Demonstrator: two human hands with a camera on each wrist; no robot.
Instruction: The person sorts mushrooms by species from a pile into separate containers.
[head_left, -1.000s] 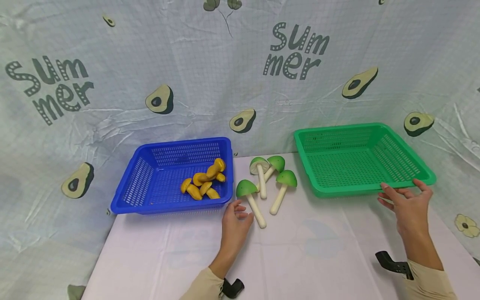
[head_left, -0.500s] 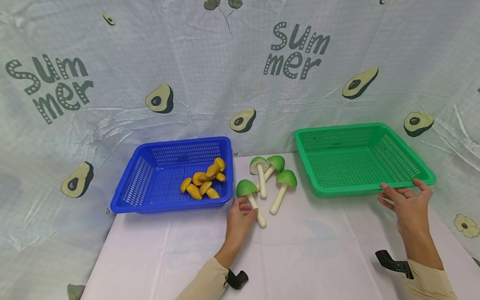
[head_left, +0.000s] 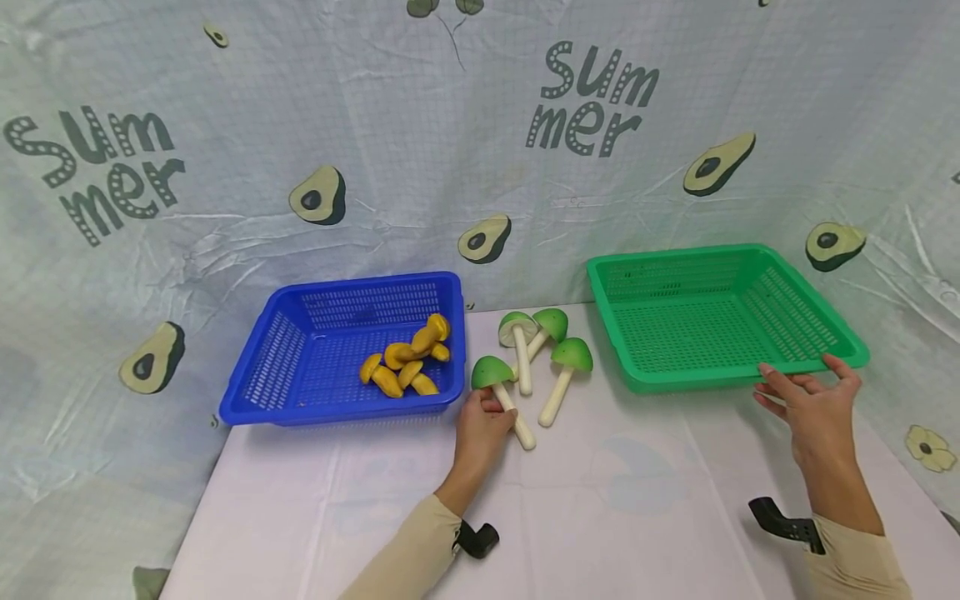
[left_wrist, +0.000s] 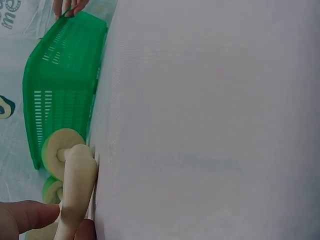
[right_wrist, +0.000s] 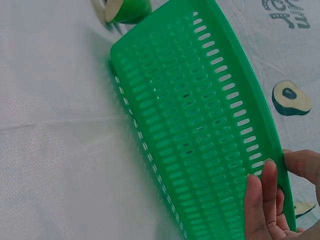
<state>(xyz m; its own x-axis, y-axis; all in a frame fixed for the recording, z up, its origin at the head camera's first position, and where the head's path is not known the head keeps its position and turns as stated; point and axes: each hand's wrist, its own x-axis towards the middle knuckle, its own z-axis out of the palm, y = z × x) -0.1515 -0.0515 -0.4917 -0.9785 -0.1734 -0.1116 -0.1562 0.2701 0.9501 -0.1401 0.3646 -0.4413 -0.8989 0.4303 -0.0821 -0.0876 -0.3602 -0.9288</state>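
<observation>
A green-capped toy mushroom lies right of the blue basket, its pale stem pinched by my left hand. In the left wrist view the stem sits between my thumb and a fingertip. My right hand holds the front rim of the green basket; the right wrist view has the thumb outside the rim and fingers against the slotted wall. Behind the pinched mushroom lie another green-capped mushroom and two crossed ones.
The blue basket at left holds several yellow-brown toy mushrooms on its right side. Both baskets stand at the back of the white-covered table, against a hanging cloth printed with avocados.
My left hand has moved right and slightly forward from beside the mushroom onto its stem and now pinches it. The stem's end has shifted slightly. My right hand stays on the green basket's rim.
</observation>
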